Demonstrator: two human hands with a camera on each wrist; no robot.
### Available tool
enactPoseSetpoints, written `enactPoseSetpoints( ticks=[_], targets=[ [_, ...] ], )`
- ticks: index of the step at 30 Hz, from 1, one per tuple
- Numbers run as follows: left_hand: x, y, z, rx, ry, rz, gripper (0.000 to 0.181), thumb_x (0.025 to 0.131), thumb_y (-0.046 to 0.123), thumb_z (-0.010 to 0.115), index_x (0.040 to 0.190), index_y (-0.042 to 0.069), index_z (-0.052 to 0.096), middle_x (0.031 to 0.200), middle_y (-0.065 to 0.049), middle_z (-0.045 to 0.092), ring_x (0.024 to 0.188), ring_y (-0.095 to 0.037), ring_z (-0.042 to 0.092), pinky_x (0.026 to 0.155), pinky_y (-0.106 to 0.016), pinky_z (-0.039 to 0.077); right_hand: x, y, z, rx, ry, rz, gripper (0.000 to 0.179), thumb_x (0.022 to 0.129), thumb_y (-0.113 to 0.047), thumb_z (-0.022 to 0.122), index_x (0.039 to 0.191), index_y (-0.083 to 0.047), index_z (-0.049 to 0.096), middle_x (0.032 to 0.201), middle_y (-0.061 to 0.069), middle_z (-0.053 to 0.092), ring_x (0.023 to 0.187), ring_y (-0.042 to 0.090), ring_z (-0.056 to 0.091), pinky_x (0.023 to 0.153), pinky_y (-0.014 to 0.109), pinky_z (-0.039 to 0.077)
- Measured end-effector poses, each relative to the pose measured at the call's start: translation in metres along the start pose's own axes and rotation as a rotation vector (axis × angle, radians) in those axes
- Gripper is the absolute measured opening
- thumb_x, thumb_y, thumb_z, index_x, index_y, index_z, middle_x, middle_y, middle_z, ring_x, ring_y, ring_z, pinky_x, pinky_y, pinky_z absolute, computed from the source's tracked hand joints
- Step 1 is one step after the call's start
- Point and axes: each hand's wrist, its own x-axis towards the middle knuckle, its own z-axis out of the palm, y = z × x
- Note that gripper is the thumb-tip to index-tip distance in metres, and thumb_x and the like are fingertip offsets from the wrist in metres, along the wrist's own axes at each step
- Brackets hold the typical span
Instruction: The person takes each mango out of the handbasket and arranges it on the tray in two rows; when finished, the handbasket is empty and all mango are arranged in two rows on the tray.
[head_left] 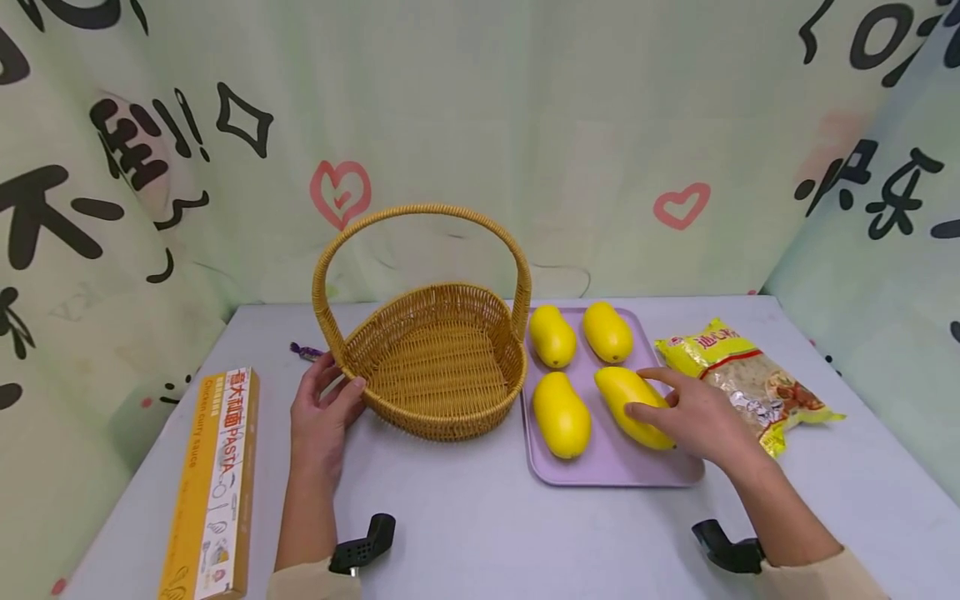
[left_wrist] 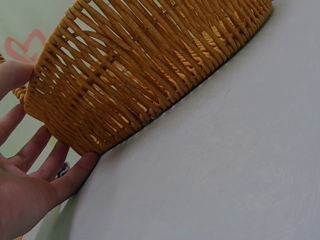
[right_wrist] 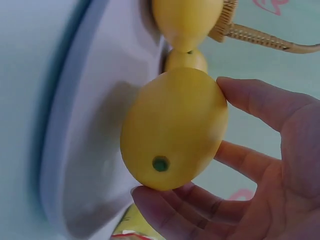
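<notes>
A round wicker basket [head_left: 435, 358] with a tall arched handle stands on the table. My left hand [head_left: 322, 417] touches its left side; in the left wrist view the spread fingers [left_wrist: 37, 150] lie against the woven wall. Several smooth yellow oblong fruits are at the purple tray [head_left: 600, 471]. One of them, the front-right yellow fruit [head_left: 630, 404], is pinched between thumb and fingers of my right hand [head_left: 693, 412]. In the right wrist view the held fruit [right_wrist: 175, 125] shows a green stem spot; whether it touches the tray I cannot tell.
At the left lies a yellow and white pasta box [head_left: 213, 483]. Behind my left hand is a small purple wrapped candy [head_left: 305, 352]. A yellow food bag [head_left: 750, 379] lies right of the tray. Printed curtains [head_left: 600, 125] close off the table's back and sides.
</notes>
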Motion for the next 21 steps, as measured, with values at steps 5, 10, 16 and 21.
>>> enactPoseSetpoints(
  ticks=[5, 10, 16, 21],
  targets=[
    [0.000, 0.001, -0.001, -0.001, 0.003, -0.002, 0.064, 0.099, 0.019, 0.071, 0.156, 0.032, 0.043, 0.154, -0.001, 0.047, 0.138, -0.018, 0.052, 0.104, -0.028, 0.055, 0.005, 0.004, 0.008, -0.021, 0.024, 0.023, 0.080, 0.093, -0.053, 0.070, 0.150, -0.003, 0.047, 0.116, 0.029, 0.063, 0.089, 0.031, 0.059, 0.065, 0.034, 0.054],
    [-0.001, 0.002, -0.003, 0.007, 0.008, 0.000, 0.065, 0.099, 0.020, 0.071, 0.156, 0.033, 0.043, 0.155, -0.001, 0.047, 0.138, -0.018, 0.052, 0.104, -0.029, 0.055, 0.008, 0.001, 0.019, -0.053, 0.087, -0.015, 0.079, 0.092, -0.054, 0.070, 0.147, -0.001, 0.049, 0.124, 0.034, 0.062, 0.098, 0.039, 0.059, 0.078, 0.048, 0.058],
    [-0.001, 0.002, -0.004, 0.002, 0.012, -0.001, 0.065, 0.099, 0.020, 0.070, 0.157, 0.032, 0.042, 0.155, -0.001, 0.047, 0.138, -0.018, 0.052, 0.105, -0.030, 0.055, 0.014, 0.002, 0.031, 0.008, 0.140, -0.049, 0.078, 0.091, -0.055, 0.072, 0.145, -0.002, 0.049, 0.135, 0.033, 0.051, 0.113, 0.045, 0.052, 0.090, 0.057, 0.055],
    [-0.002, 0.002, -0.005, 0.019, 0.016, 0.002, 0.065, 0.099, 0.020, 0.071, 0.156, 0.032, 0.042, 0.154, -0.001, 0.047, 0.138, -0.019, 0.053, 0.105, -0.029, 0.055, 0.017, 0.005, 0.038, 0.053, 0.185, -0.084, 0.077, 0.091, -0.057, 0.072, 0.147, -0.007, 0.051, 0.136, 0.031, 0.051, 0.113, 0.043, 0.050, 0.088, 0.055, 0.052]
  ],
)
